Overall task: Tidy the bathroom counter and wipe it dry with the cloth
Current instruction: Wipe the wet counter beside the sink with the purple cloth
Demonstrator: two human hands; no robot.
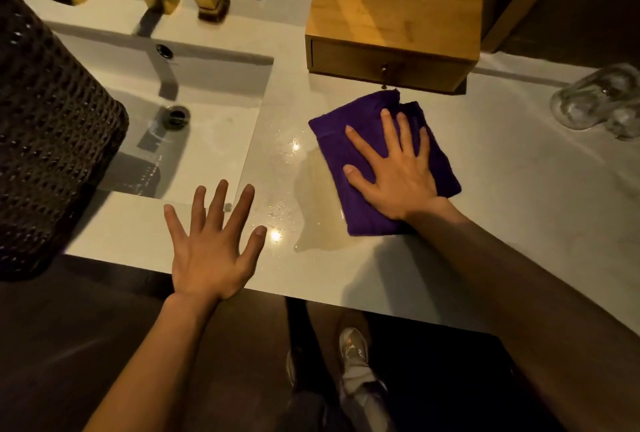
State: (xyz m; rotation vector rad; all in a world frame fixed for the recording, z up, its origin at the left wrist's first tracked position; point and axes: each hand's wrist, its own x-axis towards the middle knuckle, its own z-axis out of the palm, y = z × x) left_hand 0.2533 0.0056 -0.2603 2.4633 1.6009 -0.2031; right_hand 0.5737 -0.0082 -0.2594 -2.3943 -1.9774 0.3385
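Right hand [398,171], fingers splayed flat, pressed the purple cloth [363,209] at centre frame; we judged a firm leftward sweep through the puddle [313,189] best; left hand [211,248] open on the table [485,223]

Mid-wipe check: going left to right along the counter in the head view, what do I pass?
Dark woven basket → sink basin → left hand, flat on the counter edge → puddle → purple cloth under the right hand → clear glass jars.
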